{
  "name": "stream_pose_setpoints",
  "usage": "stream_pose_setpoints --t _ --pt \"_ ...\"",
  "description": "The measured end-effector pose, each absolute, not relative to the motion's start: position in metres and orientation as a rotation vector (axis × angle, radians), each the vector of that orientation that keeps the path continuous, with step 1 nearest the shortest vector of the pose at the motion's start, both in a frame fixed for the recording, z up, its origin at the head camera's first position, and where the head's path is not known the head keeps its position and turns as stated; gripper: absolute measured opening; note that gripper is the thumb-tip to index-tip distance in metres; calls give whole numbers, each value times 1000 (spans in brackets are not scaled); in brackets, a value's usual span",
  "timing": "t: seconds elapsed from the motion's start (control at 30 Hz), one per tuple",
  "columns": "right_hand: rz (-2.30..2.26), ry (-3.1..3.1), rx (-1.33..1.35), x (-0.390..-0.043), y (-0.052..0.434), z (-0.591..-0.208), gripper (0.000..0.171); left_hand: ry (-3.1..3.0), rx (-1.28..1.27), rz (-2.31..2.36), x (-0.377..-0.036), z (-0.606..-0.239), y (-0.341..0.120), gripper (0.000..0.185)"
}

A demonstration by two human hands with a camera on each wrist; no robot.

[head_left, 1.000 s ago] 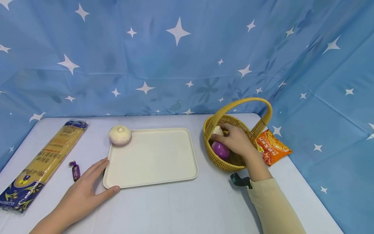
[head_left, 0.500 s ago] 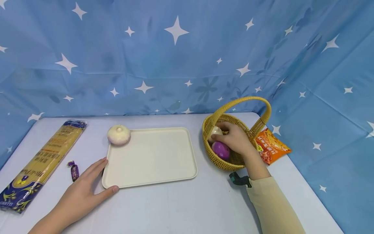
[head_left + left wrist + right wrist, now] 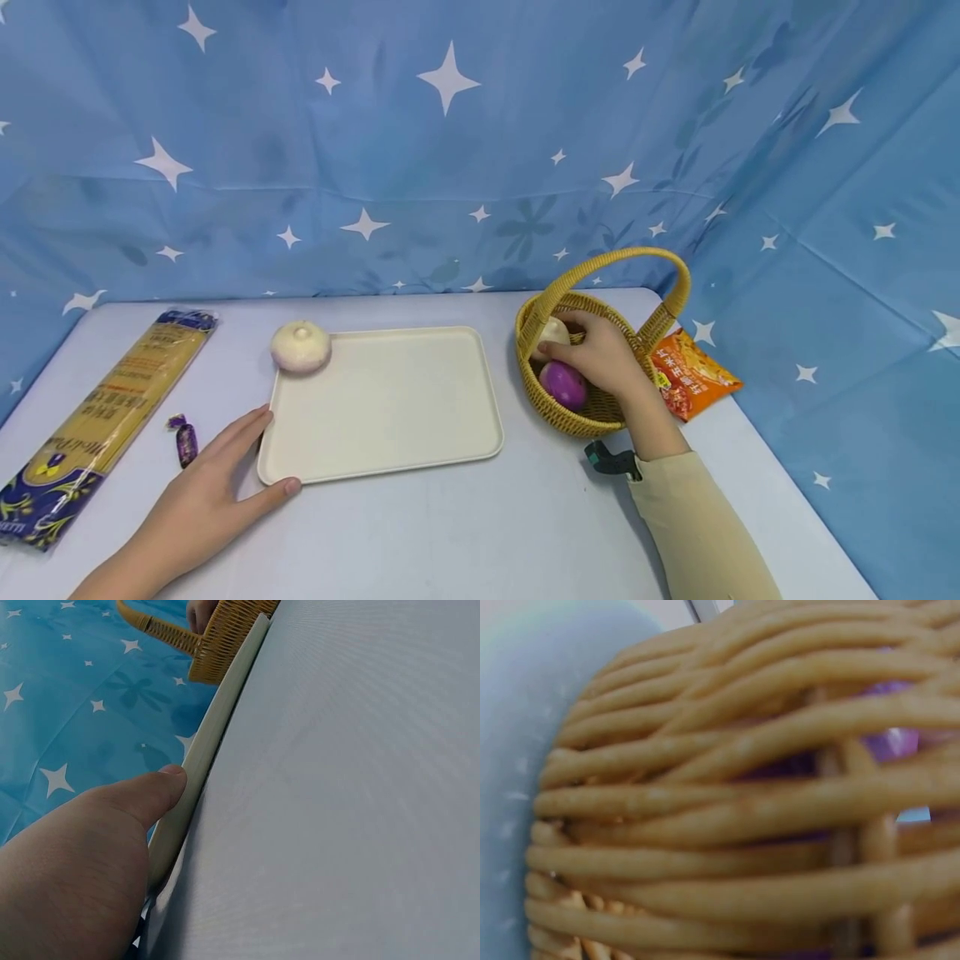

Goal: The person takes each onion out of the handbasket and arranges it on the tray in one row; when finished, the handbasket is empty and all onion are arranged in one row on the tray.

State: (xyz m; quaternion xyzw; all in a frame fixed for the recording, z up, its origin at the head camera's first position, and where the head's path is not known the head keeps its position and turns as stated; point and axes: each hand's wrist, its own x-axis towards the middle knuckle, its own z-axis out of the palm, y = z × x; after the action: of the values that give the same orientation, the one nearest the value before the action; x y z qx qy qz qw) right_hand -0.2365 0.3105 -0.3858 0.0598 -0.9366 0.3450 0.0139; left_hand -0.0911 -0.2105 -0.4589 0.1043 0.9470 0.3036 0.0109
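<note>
Pale table (image 3: 480, 533) in front of me, blue star-print cloth (image 3: 450, 142) hung behind and along its right side. Left hand (image 3: 202, 500) flat, fingers relaxed, thumb against the tray's (image 3: 382, 400) near left corner. Right hand (image 3: 603, 358) reaches into the basket (image 3: 600, 417) at the far right edge, curled over a purple onion (image 3: 562, 383); actual grip I cannot tell. Spaghetti packet (image 3: 97, 417) at the left edge reads "SPAGHETTI".

Even, bright, diffuse light fills the head view, with only faint soft shadows under the cream tray (image 3: 382, 404) and wicker basket (image 3: 592, 417). The backdrop's lines bow toward the edges. The right wrist view is badly blurred, the basket weave (image 3: 742, 817) too close to focus. The left wrist view is sharper, the thumb (image 3: 150, 796) slightly soft.
</note>
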Motion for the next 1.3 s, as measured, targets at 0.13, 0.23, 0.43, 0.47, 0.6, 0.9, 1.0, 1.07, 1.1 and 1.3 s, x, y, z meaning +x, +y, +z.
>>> stream_pose_setpoints --t 0.13,0.23,0.43,0.47,0.6,0.9,1.0,1.07,1.1,1.3 --pt "1081 -2872 200 -236 312 -382 76 2954 320 935 -91 -460 -210 110" --pt "1111 -2842 203 -235 313 -378 75 2954 320 932 -91 -461 -210 110" --pt "1171 -2809 199 -231 317 -371 73 2956 326 942 -91 -461 -210 109" --pt "1179 -2805 199 -230 318 -370 73 2955 327 944 -91 -461 -210 108" --pt "1194 -2803 199 -229 320 -366 72 2955 330 938 -91 -461 -210 109" --pt "1150 -2828 215 -225 324 -352 71 2962 330 929 -91 -462 -211 109" --pt "1140 -2830 225 -223 326 -348 71 2966 334 929 -91 -462 -211 108" --pt "1139 -2824 238 -222 327 -346 71 2967 334 926 -90 -462 -211 108" --pt "1135 -2820 248 -222 328 -345 71 2968 335 924 -90 -463 -211 108" --pt "1107 -2789 310 -218 331 -340 70 2973 338 920 -91 -463 -210 109"
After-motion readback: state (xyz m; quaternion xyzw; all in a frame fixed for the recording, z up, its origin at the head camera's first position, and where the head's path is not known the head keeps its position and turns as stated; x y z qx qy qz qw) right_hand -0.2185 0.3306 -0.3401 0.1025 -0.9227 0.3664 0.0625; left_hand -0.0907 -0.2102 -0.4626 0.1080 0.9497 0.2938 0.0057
